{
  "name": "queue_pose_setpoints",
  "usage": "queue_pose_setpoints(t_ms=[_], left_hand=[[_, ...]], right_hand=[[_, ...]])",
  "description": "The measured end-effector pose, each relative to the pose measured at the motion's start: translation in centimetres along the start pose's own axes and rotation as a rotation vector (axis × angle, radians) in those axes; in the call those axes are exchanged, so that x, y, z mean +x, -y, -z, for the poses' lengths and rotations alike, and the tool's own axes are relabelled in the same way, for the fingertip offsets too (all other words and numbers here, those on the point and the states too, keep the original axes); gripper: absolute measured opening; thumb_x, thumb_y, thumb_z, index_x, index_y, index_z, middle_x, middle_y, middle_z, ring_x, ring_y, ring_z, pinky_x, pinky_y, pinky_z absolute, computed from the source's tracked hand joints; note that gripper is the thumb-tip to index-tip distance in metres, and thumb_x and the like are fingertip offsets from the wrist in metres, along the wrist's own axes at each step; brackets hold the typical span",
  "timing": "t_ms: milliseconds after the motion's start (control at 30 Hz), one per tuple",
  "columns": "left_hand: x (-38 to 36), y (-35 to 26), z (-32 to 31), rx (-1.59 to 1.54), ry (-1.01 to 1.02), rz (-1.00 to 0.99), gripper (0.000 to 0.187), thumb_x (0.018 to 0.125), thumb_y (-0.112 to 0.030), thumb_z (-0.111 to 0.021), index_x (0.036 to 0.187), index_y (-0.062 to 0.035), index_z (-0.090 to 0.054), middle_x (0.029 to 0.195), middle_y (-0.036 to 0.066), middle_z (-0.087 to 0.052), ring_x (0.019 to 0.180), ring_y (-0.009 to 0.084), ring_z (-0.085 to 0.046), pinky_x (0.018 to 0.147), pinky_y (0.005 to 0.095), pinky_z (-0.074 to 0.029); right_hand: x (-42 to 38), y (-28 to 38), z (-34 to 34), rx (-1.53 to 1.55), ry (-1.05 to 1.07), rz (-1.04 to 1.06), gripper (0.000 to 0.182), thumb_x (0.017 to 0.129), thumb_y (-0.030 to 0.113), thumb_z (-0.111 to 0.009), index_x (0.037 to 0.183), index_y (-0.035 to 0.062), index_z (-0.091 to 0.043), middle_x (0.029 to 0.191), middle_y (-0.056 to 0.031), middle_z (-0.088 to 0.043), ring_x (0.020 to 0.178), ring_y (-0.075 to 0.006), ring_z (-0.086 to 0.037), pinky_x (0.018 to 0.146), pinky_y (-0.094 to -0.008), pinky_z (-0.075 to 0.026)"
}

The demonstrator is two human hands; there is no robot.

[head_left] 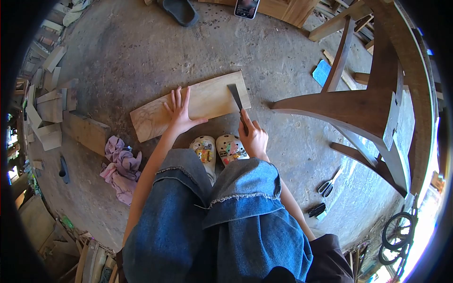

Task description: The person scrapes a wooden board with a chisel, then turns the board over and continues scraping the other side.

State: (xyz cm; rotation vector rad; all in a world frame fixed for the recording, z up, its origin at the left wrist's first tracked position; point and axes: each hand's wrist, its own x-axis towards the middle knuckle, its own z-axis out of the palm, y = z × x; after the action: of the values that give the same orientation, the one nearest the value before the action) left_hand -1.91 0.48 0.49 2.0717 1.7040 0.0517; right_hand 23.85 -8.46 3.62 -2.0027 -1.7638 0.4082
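Note:
A pale wooden board [212, 96] lies flat on the concrete floor [155, 52], slanting up to the right. My left hand [179, 112] rests on the board's lower left part with its fingers spread. My right hand [254, 137] is closed round the handle of a dark flat-bladed scraper [235, 96], just off the board's lower right edge. The blade points up and left, and its tip is over the board near the right end. Whether the tip touches the wood I cannot tell.
Crumpled pink cloth [123, 167] and wood offcuts [49, 111] lie left. On the right are a curved wooden furniture frame [339, 111], scissors [325, 188], a black object [316, 210] and blue paper [322, 72]. A phone [246, 8] and a dark sandal [180, 12] are ahead.

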Motion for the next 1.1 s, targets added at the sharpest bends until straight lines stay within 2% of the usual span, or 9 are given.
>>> queue_pose_setpoints(t_ms=[100,167,367,767,867,1033,1100], left_hand=[[-0.1,0.1,0.2,0.006,0.003,0.0,0.137,0.052,-0.077,-0.075,0.156,-0.0235,-0.001,0.16,0.019,0.001,0.146,0.0434,0.007,0.102,0.0771,0.0],[0.1,0.0,0.3,0.008,0.01,-0.009,0.138,0.052,-0.077,-0.075,0.156,-0.0236,-0.001,0.16,0.019,0.001,0.146,0.0433,0.007,0.102,0.0771,0.0],[0.2,0.3,0.1,0.017,0.006,0.01,0.138,0.053,-0.078,-0.073,0.155,-0.0245,0.001,0.16,0.019,0.001,0.146,0.0431,0.007,0.103,0.077,0.0],[0.3,0.3,0.7,0.047,0.047,0.011,0.143,0.046,-0.071,-0.082,0.155,-0.0263,-0.001,0.16,0.018,0.002,0.146,0.0436,0.006,0.103,0.0774,-0.003],[0.3,0.4,0.6,0.025,0.038,0.016,0.139,0.05,-0.073,-0.079,0.155,-0.0265,-0.001,0.16,0.018,0.002,0.146,0.0432,0.005,0.103,0.0773,-0.003],[0.4,0.7,0.2,0.016,-0.001,0.024,0.128,0.06,-0.075,-0.073,0.155,-0.0263,-0.002,0.16,0.018,-0.001,0.146,0.0429,0.005,0.103,0.0776,-0.003],[0.1,0.4,0.2,0.015,-0.001,0.008,0.129,0.059,-0.074,-0.073,0.155,-0.026,-0.003,0.16,0.018,-0.002,0.146,0.0431,0.004,0.102,0.0776,-0.003]], right_hand=[[-0.8,-0.3,0.0,-0.002,-0.003,0.003,0.045,0.086,0.019,-0.065,0.13,0.0214,-0.06,0.068,-0.0066,-0.061,0.053,-0.0254,-0.063,0.054,-0.0384,-0.054],[0.1,0.0,-0.2,0.01,-0.048,0.025,0.047,0.085,0.02,-0.064,0.131,0.0208,-0.06,0.067,-0.0053,-0.061,0.049,-0.0213,-0.059,0.053,-0.0347,-0.051],[-0.5,-0.5,-0.4,-0.001,-0.04,0.027,0.049,0.084,0.02,-0.065,0.133,0.0212,-0.058,0.067,-0.0046,-0.061,0.05,-0.0209,-0.06,0.053,-0.0346,-0.05],[-0.4,-0.6,-0.5,-0.027,-0.035,0.039,0.049,0.084,0.019,-0.065,0.132,0.021,-0.058,0.067,-0.0052,-0.06,0.049,-0.0209,-0.059,0.054,-0.0351,-0.05],[-2.0,-0.7,-0.1,-0.004,-0.035,0.013,0.048,0.085,0.02,-0.064,0.132,0.0216,-0.059,0.067,-0.0054,-0.06,0.049,-0.021,-0.059,0.054,-0.0359,-0.05],[0.4,-0.1,-1.0,-0.031,-0.047,0.028,0.048,0.085,0.02,-0.065,0.133,0.0221,-0.058,0.067,-0.0051,-0.06,0.049,-0.0213,-0.058,0.054,-0.0357,-0.049],[0.3,-0.3,-1.0,-0.044,-0.046,0.028,0.049,0.084,0.019,-0.065,0.133,0.0221,-0.058,0.067,-0.005,-0.06,0.049,-0.0214,-0.058,0.054,-0.0357,-0.049]])
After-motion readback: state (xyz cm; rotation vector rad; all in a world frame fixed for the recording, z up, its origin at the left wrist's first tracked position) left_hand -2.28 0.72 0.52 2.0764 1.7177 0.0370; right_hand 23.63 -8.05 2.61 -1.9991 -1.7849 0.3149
